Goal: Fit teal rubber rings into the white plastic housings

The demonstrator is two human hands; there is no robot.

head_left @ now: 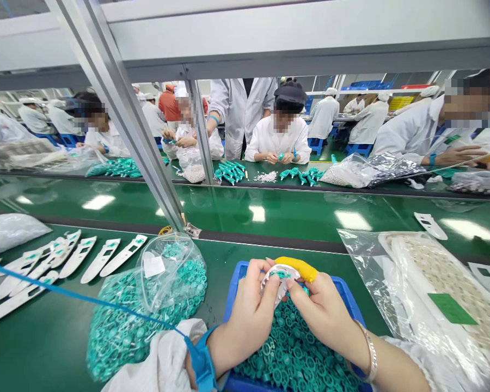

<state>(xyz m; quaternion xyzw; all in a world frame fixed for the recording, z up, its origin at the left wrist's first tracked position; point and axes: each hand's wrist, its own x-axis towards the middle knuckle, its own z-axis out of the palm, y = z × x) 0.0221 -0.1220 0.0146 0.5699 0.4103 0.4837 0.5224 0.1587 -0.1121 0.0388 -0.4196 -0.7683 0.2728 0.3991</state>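
Observation:
Both my hands meet over a blue bin point(354, 305) heaped with small teal plastic rings point(294, 354). Between them is a white plastic panel point(282, 296) seen end-on, its ribbed inner side toward me. A teal ring point(278, 274) sits in the panel under my thumbs. My left hand point(251, 302) grips the panel's left side and wears a blue corded wrist strap. From the right, my right hand point(324, 307) closes on it; a yellow cover point(298, 267) is on one finger. The fingertips behind the panel are hidden.
A clear bag of teal rings point(114, 332) lies left of the bin. Several white panels point(110, 258) with teal inserts lie farther left. A bag of pale parts point(436, 272) is at right. Beyond the green conveyor point(237, 209), co-workers point(283, 133) sit; a metal post point(134, 120) rises before me.

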